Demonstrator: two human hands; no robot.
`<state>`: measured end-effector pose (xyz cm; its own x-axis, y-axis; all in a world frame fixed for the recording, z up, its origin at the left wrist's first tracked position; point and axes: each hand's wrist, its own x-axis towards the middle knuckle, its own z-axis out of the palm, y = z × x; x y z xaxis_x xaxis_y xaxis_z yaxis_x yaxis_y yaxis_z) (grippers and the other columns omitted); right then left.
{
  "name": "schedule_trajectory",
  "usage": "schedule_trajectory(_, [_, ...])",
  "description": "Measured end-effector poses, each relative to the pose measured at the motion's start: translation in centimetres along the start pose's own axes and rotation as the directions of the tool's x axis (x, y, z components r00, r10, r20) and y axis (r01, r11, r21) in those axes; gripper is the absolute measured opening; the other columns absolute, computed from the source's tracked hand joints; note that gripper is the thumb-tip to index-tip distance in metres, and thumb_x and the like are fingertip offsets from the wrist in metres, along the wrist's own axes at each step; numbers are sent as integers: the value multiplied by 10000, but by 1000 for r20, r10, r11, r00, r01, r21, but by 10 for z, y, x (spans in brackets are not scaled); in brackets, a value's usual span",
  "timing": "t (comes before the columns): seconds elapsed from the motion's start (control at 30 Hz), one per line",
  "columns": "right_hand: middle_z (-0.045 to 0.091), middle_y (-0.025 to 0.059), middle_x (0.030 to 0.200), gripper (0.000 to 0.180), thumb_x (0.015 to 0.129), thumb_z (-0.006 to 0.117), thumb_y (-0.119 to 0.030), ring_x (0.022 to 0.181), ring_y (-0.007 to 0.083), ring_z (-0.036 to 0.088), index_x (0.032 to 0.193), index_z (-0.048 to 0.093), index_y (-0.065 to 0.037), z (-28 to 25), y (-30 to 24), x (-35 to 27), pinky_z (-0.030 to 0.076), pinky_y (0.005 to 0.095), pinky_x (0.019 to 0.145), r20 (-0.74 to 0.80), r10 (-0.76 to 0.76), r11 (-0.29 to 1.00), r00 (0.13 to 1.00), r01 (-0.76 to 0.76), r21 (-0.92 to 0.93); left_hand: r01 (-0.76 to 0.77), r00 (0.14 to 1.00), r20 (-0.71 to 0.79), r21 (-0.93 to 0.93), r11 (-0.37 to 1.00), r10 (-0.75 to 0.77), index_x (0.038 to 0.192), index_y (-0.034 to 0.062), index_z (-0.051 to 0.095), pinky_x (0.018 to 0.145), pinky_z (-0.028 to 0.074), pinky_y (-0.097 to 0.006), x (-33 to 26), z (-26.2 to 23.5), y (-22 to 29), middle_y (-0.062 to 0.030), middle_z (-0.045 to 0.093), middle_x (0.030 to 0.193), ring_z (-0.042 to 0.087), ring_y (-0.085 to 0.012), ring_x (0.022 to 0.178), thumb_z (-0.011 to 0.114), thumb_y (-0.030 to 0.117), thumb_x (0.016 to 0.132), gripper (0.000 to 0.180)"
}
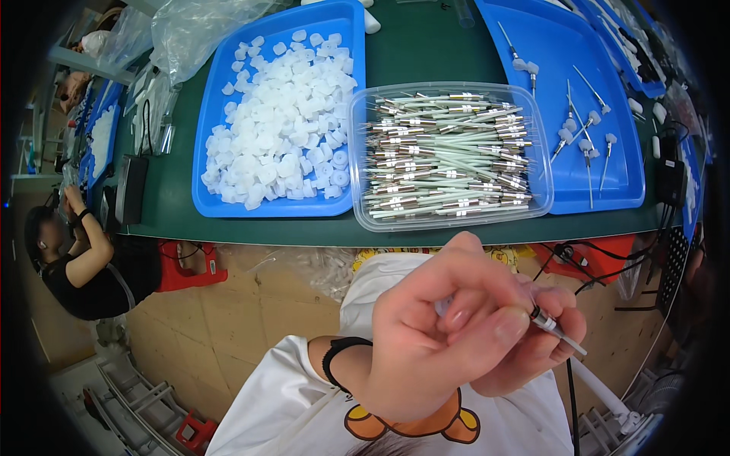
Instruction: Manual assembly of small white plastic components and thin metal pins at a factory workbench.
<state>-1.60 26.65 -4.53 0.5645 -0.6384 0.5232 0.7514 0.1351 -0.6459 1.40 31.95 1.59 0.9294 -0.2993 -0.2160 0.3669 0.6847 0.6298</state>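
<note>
My left hand [433, 319] is closed, with thumb and forefinger pinched at the upper end of a thin rod piece [547, 322]. The piece has a metal sleeve with a white band and a pale thin stem pointing down to the right. Partly behind the left, my right hand [563, 304] has its fingers curled around the same piece. A bit of translucent white plastic [443, 305] shows inside the curled left fingers. Both hands are in front of my body, below the near table edge. A clear plastic tub [356, 190] beyond them holds many similar pale rods with metal sleeves.
On the green table [426, 53], a blue tray [205, 182] of translucent white caps stands left of the tub. Another blue tray [623, 171] at right holds several rods fitted with caps. A black box [132, 190] stands far left. Another person [84, 258] sits at left.
</note>
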Motion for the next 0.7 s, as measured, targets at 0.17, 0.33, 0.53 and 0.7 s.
schedule_trajectory(0.17, [527, 211, 919, 248, 809, 560, -75, 740, 314, 607, 988, 402, -6, -11, -2, 2, 534, 414, 675, 104, 14, 1000, 994, -14, -1, -36, 999, 3, 36, 999, 36, 680, 24, 446, 532, 246, -194, -1, 1, 0, 2, 343, 685, 296, -55, 555, 521, 32, 678, 75])
schedule_trajectory(0.33, [533, 207, 915, 245, 793, 574, -55, 744, 314, 606, 978, 420, -9, -11, -2, 14, 527, 426, 689, 166, 30, 998, 986, -40, 57, -110, 990, 103, 137, 985, 96, 685, 20, 461, 521, 234, -191, 1, -10, 0, -1, 339, 675, 294, -55, 553, 563, 94, 627, 138])
schedule_trajectory(0.53, [540, 217, 931, 249, 795, 568, -44, 754, 323, 611, 992, 424, 4, -19, -5, 22, 527, 425, 667, 239, 99, 975, 966, -143, 173, -72, 989, 136, 110, 991, 56, 743, -24, 493, 512, 255, -207, 0, -16, 7, -10, 332, 715, 307, -64, 556, 582, 118, 636, 199])
schedule_trajectory(0.7, [552, 230, 925, 259, 799, 559, -39, 754, 324, 615, 1011, 420, 14, -23, -7, 23, 528, 421, 637, 254, 137, 962, 957, -189, 195, -212, 945, 276, 95, 973, 179, 905, -75, 553, 546, 283, -208, 0, -29, 1, -28, 392, 736, 340, -63, 596, 547, 14, 671, 251])
